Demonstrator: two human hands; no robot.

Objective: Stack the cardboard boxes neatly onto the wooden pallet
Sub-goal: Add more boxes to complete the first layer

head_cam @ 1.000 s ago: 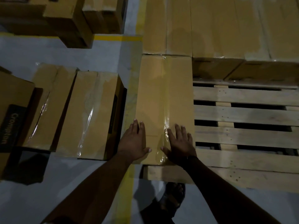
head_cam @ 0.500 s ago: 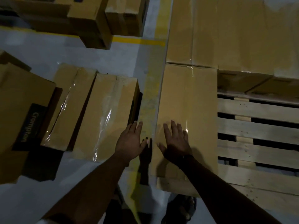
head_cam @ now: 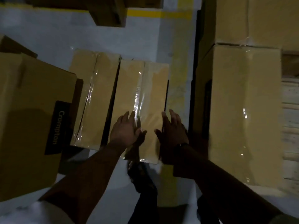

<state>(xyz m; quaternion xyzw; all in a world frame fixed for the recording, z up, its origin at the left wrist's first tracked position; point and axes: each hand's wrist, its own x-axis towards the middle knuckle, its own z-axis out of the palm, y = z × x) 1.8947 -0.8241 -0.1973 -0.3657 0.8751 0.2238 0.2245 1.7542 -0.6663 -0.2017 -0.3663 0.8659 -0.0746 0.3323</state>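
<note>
A taped cardboard box (head_cam: 145,88) lies flat on the grey floor in the middle of the view. My left hand (head_cam: 125,130) hovers over its near left part with fingers spread. My right hand (head_cam: 172,131) reaches over its near right edge, fingers also spread; whether either hand touches the box is unclear. A second flat box (head_cam: 95,94) lies just left of it. On the right, a box (head_cam: 242,110) stands on the wooden pallet (head_cam: 290,110), with more boxes (head_cam: 250,18) stacked behind it.
A large box with a black "Crompton" label (head_cam: 32,118) sits at the left. More boxes (head_cam: 105,12) stand at the top, beyond a yellow floor line (head_cam: 160,12). My foot (head_cam: 139,173) is on the floor below the hands.
Both hands left the box on the pallet and swung left over the floor box. The view turned left, so the pallet now sits at the right edge.
</note>
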